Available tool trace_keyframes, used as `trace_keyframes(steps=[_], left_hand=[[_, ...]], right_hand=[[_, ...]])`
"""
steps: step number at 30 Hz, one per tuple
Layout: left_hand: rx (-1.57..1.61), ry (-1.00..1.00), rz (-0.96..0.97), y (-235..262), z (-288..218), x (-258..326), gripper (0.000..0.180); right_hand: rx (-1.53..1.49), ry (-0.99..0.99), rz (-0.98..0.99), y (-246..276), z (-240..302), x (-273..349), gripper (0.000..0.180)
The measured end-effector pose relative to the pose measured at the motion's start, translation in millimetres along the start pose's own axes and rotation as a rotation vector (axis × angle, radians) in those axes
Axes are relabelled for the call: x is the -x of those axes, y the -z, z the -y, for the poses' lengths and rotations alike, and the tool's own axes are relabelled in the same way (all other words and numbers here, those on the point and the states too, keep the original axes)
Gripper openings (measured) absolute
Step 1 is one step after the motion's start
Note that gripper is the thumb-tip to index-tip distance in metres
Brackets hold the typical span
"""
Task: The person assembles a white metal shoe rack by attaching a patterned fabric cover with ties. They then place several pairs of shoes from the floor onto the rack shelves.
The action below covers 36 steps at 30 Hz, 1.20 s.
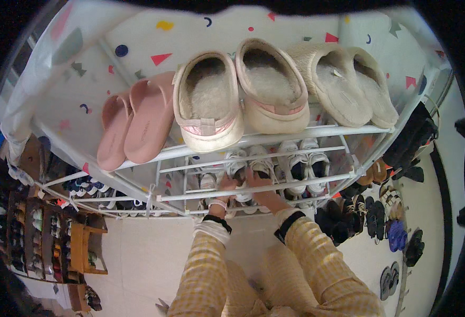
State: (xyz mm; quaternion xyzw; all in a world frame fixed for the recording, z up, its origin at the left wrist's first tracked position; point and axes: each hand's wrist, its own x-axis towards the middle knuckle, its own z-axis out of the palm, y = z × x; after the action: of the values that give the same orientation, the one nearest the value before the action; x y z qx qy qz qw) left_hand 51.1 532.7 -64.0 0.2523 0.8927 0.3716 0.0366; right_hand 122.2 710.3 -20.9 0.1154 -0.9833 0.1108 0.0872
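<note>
Both my arms reach under the top bar of a white shoe rack [274, 136] to a lower shelf. My left hand [226, 186] grips the heel end of a white sneaker [236, 158]. Beside it, my right hand [255, 182] has its fingers at the heel of the matching sneaker [260, 156]. The two sneakers stand side by side, toes pointing away from me. Close on their right is another pair of white sneakers [297, 164] with dark insides. My fingertips are partly hidden inside and behind the shoes.
On the top shelf stand pink slides [150, 121], fluffy-lined beige clogs [208, 100] and beige slippers [343, 90]. A patterned cover [137, 31] encloses the rack. Several shoes [370, 216] line the floor at right. A wooden stool [87, 248] and another filled shoe rack [37, 227] stand left.
</note>
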Motion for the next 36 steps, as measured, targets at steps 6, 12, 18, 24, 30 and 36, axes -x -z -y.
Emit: trace_keyframes(steps=[6, 12, 18, 24, 30, 36], left_hand=[[0.546, 0.554, -0.030, 8, -17, -2, 0.070], [0.143, 0.521, -0.232, -19, -8, -18, 0.069], [-0.124, 0.408, -0.204, -21, 6, -14, 0.064], [-0.526, 0.075, -0.248, 28, 63, 28, 0.035], [-0.546, 0.256, -0.326, 77, 153, 43, 0.031], [-0.240, 0.203, -0.407, 84, 155, 40, 0.039]], right_hand=[[-0.268, -0.037, 0.025, 18, 2, 4, 0.069], [-0.161, 0.022, -0.244, 11, -4, 5, 0.068], [-0.106, -0.096, 0.045, 5, 8, -4, 0.063], [-0.325, 0.056, -0.200, -11, 76, -12, 0.054], [-0.696, -0.199, -0.001, -37, 143, -43, 0.042], [-0.478, -0.062, -0.009, -48, 145, -49, 0.035]])
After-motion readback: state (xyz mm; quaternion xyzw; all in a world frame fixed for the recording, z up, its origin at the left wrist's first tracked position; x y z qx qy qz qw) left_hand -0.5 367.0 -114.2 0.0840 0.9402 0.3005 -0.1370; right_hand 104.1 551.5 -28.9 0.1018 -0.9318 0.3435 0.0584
